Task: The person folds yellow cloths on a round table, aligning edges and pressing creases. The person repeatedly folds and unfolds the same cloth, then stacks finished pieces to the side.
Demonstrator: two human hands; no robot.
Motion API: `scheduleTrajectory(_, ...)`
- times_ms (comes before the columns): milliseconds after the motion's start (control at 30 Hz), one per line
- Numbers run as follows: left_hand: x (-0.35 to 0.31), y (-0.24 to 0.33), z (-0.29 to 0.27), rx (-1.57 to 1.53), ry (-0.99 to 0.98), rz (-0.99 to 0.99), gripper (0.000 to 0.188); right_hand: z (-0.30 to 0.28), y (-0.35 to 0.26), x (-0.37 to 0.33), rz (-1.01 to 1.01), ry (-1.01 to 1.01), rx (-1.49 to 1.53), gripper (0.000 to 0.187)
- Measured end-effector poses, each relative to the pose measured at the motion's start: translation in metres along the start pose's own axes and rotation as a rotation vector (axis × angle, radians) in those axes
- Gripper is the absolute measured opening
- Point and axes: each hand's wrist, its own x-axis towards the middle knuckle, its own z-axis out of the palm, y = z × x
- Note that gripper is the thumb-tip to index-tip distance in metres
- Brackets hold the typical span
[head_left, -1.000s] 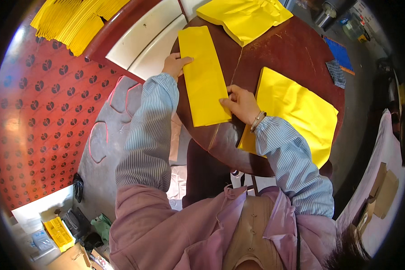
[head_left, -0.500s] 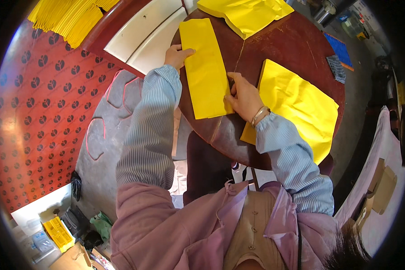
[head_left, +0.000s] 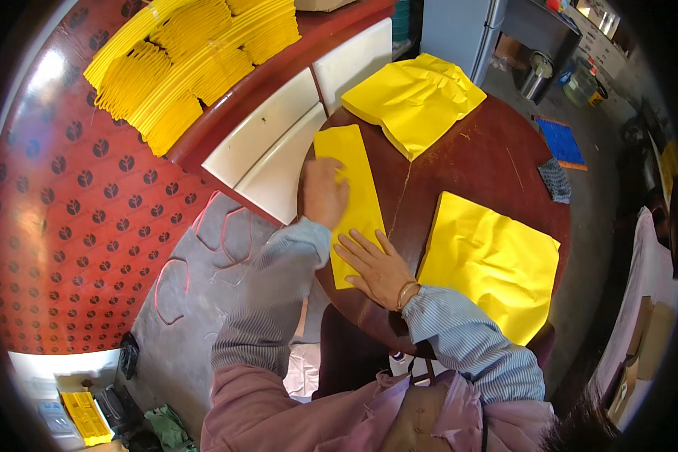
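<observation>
A narrow, long yellow piece of folded paper (head_left: pixel 363 181) lies on the left side of a round dark red table (head_left: pixel 497 162). My right hand (head_left: pixel 377 265) rests flat on its near end, fingers spread and a bracelet at the wrist. Over the left edge of the same piece is my left hand (head_left: pixel 325 192), smeared by motion, so its fingers are unclear. To the right, a wider stack of yellow sheets (head_left: pixel 493 264) lies creased on the tabletop. Another wrinkled yellow stack (head_left: pixel 414 102) sits at the far side.
Bundles of folded yellow pieces (head_left: pixel 196 64) are piled on a red surface at the far left, beside a cabinet with white drawers (head_left: pixel 267 139). Pink cord (head_left: pixel 173 290) lies on the grey floor. A blue mat (head_left: pixel 561 143) and a grey cloth (head_left: pixel 555 181) are at the right.
My view has shifted, so the table sits lower. My right hand has gone from pinching the folded paper's edge to lying flat on it. My left hand has moved nearer along it.
</observation>
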Motion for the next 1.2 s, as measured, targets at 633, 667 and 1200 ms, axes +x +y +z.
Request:
scheduleTrajectory(633, 0.093, -0.033, 0.064, 0.386, -0.377, -0.092, 0.089, -0.002, 0.001, 0.002, 0.020, -0.069, 0.069, 0.068)
scheduleTrajectory(667, 0.094, -0.031, 0.061, 0.372, -0.395, -0.097, 0.087, -0.001, 0.001, 0.001, 0.012, -0.048, 0.051, 0.067)
scheduleTrajectory(1200, 0.072, -0.065, 0.076, 0.296, -0.206, 0.012, 0.086, 0.013, 0.003, -0.003, 0.002, 0.026, 0.109, 0.065)
